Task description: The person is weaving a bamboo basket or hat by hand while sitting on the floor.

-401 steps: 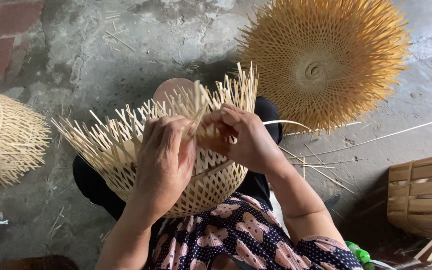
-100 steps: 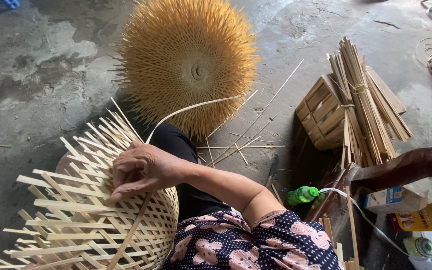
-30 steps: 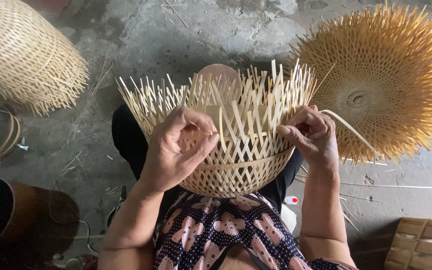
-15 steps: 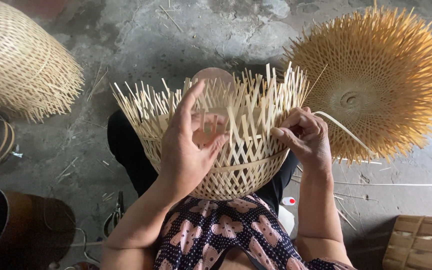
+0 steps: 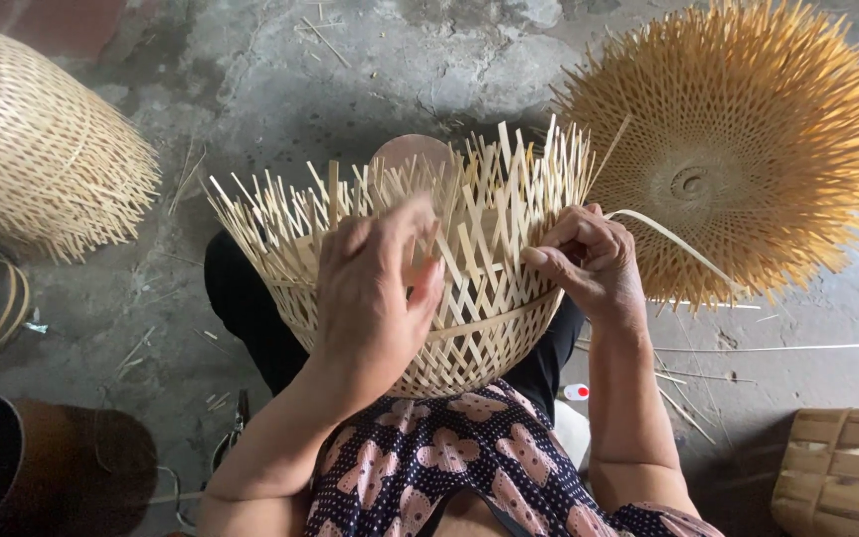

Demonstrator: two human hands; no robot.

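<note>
Rough concrete floor lies under my lap, where the half-woven bamboo basket (image 5: 449,298) rests mid-frame. It looks light, springy, brittle at its loose upright ends. My left hand (image 5: 375,288) spreads open against its weave; my right hand (image 5: 589,261) pinches a thin bamboo strip (image 5: 673,239) at the rim.

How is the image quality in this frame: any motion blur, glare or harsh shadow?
Head view: soft, even daylight, no glare or hard shadows; the left hand is slightly motion-blurred at its fingertips, while the right hand, the half-woven basket and the concrete floor are sharp.
</note>
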